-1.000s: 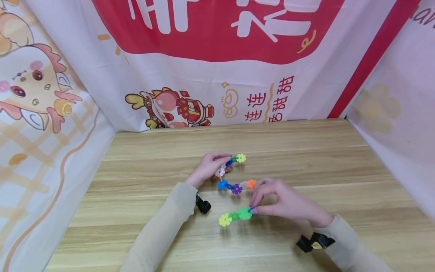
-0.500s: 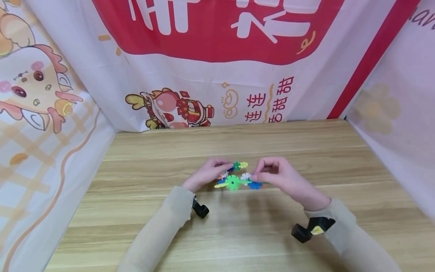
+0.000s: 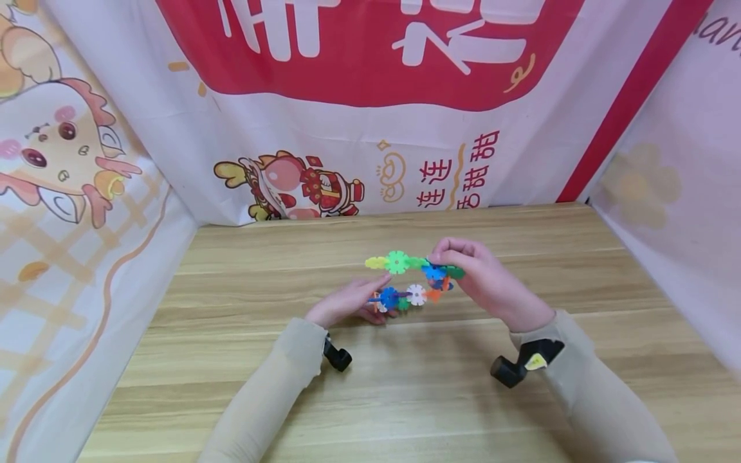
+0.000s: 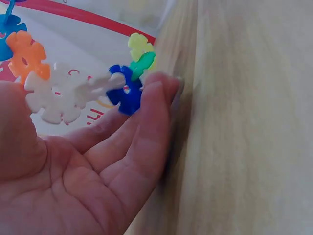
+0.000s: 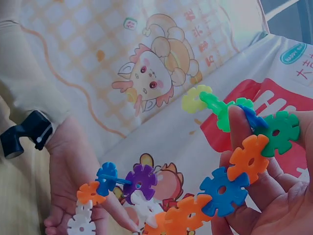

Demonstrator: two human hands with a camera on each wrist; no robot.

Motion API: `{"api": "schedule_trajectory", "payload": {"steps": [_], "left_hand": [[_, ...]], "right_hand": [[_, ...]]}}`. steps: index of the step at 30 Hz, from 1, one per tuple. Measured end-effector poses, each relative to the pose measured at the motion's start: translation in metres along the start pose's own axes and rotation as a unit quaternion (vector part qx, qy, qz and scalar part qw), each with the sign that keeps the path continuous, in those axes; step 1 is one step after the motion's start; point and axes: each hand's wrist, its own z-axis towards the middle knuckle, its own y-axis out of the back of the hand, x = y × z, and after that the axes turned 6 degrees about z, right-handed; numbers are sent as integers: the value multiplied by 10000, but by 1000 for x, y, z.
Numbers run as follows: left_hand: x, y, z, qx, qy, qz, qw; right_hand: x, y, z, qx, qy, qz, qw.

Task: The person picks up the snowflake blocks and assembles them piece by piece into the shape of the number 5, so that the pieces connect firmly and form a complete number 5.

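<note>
A chain of linked plastic snowflake discs [image 3: 415, 294] in several colours hangs between the two hands. My right hand [image 3: 492, 283] pinches it near a blue disc and a dark green disc [image 5: 277, 132]. From those fingers, the light green disc [image 3: 397, 262] and a yellow end disc [image 5: 196, 99] stick out leftward. My left hand [image 3: 347, 301] is under the other stretch, its fingers loosely bent and apart from the thumb. White discs [image 4: 56, 93] cross in front of that palm, and a dark blue disc [image 4: 123, 90] lies beside its fingertips. A second yellow disc [image 4: 139, 45] ends this side.
The hands work over a wood-grain table [image 3: 405, 399]. Printed cloth [image 3: 347, 148] walls the back, with more cloth at both sides. A black wrist camera [image 3: 509, 372] sits on the right sleeve and another camera [image 3: 337, 355] on the left.
My right hand has moved up and away from the body, carrying the light green end of the chain from the near side to the far side. The left hand's fingers have loosened.
</note>
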Motion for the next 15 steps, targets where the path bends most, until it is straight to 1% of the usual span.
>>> {"api": "schedule_trajectory", "payload": {"steps": [3,6,11,15], "left_hand": [[1,0,-1,3,165,-47,9999],[1,0,-2,19,156,-140,9998],[3,-1,-1,117,-92,-121,9998],[3,-1,-3,41,-260,-114,9996]], "right_hand": [[0,1,3,-64,-81,181,9998],[-1,1,4,-165,-155,314,9993],[-2,1,7,-316,-218,479,9981],[-1,1,10,-322,-174,439,9984]]}}
